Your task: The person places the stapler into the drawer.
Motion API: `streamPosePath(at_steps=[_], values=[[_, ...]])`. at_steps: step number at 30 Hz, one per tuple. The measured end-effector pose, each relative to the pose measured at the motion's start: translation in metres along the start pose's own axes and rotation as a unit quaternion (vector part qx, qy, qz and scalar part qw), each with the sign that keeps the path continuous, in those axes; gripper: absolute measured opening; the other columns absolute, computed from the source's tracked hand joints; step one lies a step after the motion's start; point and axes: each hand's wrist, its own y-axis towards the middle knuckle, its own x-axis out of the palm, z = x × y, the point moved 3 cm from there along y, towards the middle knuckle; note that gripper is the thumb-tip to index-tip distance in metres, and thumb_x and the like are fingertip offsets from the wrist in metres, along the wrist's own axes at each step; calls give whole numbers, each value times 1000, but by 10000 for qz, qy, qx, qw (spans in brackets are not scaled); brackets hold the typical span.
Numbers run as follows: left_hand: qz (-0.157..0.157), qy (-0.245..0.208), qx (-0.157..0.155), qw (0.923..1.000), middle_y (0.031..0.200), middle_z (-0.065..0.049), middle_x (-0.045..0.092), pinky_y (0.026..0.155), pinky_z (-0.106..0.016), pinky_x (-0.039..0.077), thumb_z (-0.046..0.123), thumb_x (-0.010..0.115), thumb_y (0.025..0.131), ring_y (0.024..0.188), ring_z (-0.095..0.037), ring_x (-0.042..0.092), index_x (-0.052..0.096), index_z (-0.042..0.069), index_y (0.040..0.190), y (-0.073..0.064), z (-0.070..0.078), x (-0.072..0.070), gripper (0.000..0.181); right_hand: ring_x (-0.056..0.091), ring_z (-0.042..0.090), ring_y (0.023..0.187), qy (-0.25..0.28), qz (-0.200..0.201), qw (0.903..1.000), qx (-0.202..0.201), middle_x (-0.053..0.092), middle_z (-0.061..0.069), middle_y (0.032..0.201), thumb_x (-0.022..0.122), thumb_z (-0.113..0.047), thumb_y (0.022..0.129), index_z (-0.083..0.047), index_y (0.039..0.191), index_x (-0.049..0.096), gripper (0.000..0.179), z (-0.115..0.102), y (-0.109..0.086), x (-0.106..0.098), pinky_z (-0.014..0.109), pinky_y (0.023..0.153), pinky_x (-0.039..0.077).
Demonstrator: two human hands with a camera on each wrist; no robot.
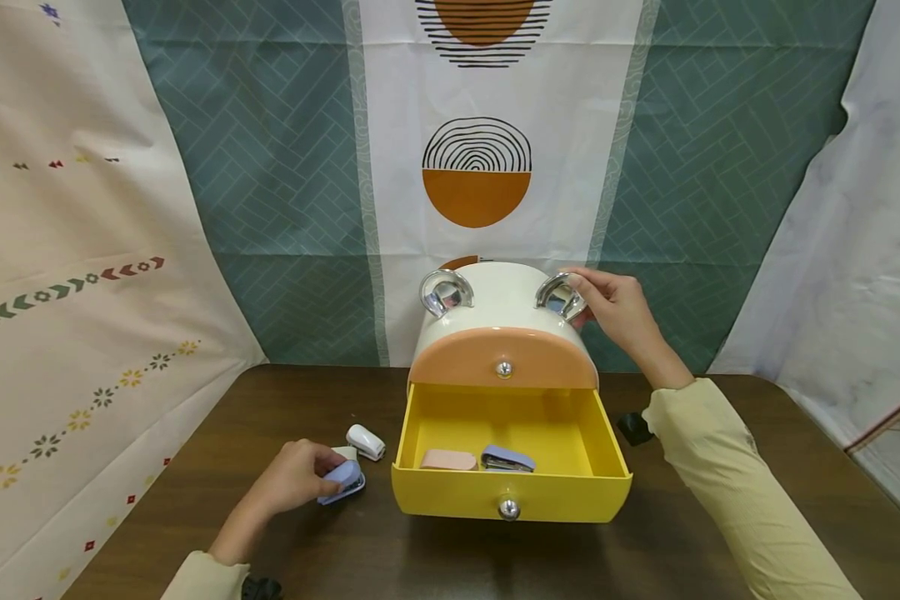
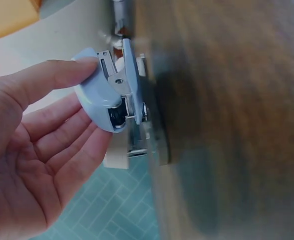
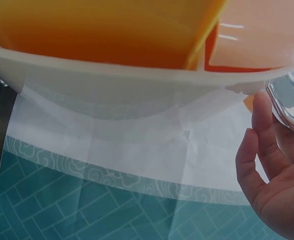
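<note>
My left hand (image 1: pixel 294 477) pinches a light blue mini stapler (image 2: pixel 99 97) between thumb and fingers, low over the table left of the drawer. Right beyond it are a white stapler (image 1: pixel 365 442) and another pale one (image 1: pixel 346 452), partly hidden by the hand and the blue stapler. My right hand (image 1: pixel 618 312) holds the right silver ear (image 1: pixel 546 290) on top of a white drawer box (image 1: pixel 495 293). The box's yellow lower drawer (image 1: pixel 457 502) is pulled out. A pink block-like thing (image 1: pixel 448 460) and a second blue stapler (image 1: pixel 507 458) lie inside near its front.
The box's peach upper drawer (image 1: pixel 457 354) is closed. A left silver ear (image 1: pixel 429 292) stands on the box. Behind the brown table (image 1: pixel 285 400) hangs a patterned cloth (image 1: pixel 285 167). A small black object (image 1: pixel 634 428) lies right of the box, by the right sleeve.
</note>
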Motion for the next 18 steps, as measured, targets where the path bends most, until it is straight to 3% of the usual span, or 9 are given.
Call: streamPosePath(at_steps=[7, 14, 18], values=[[209, -300, -85, 9993, 76, -5, 67, 55, -21, 47, 6, 75, 65, 65, -10, 59, 69, -3, 88, -3, 13, -15, 25, 60, 16, 50, -23, 20, 10000, 6, 57, -17, 80, 51, -12, 93, 4, 118, 58, 30, -20, -4, 0, 21, 53, 49], [411, -340, 132, 9985, 80, -7, 68, 56, -20, 48, 6, 74, 68, 67, -11, 62, 69, -2, 92, -2, 26, -27, 26, 59, 17, 50, 10, -23, 10000, -1, 61, 8, 75, 50, -11, 93, 6, 118, 57, 31, -29, -7, 0, 19, 52, 48], [460, -453, 128, 9978, 83, -9, 68, 59, -21, 50, 7, 74, 69, 70, -13, 63, 69, -3, 94, -2, 36, -34, 27, 59, 16, 50, 18, -28, 10000, 13, 60, 4, 73, 50, -11, 93, 5, 119, 57, 31, -29, -7, 0, 19, 52, 48]])
